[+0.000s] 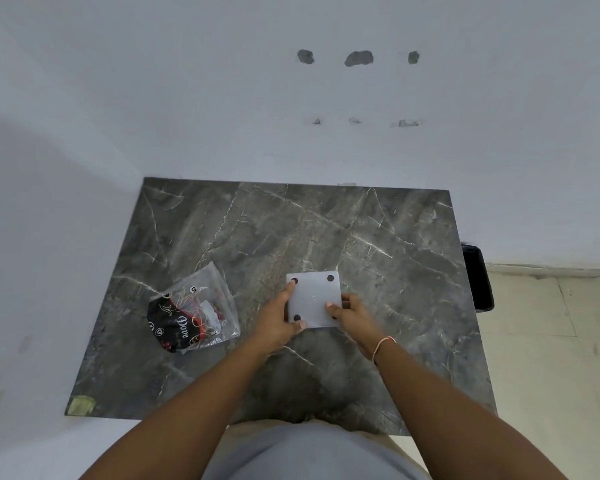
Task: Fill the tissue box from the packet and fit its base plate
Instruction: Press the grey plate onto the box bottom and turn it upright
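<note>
In the middle of the frame, a white tissue box [313,299] sits on the dark table [361,237] with its base plate [310,289] facing up. The left hand [278,323] and the right hand [355,317] hold its two sides, fingers wrapped on it. The see-through packet [194,310] lies to the left, well apart.

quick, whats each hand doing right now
Left hand: closed on the left edge of the white base plate.
Right hand: closed on the plate's right edge, thumb on top.
</note>
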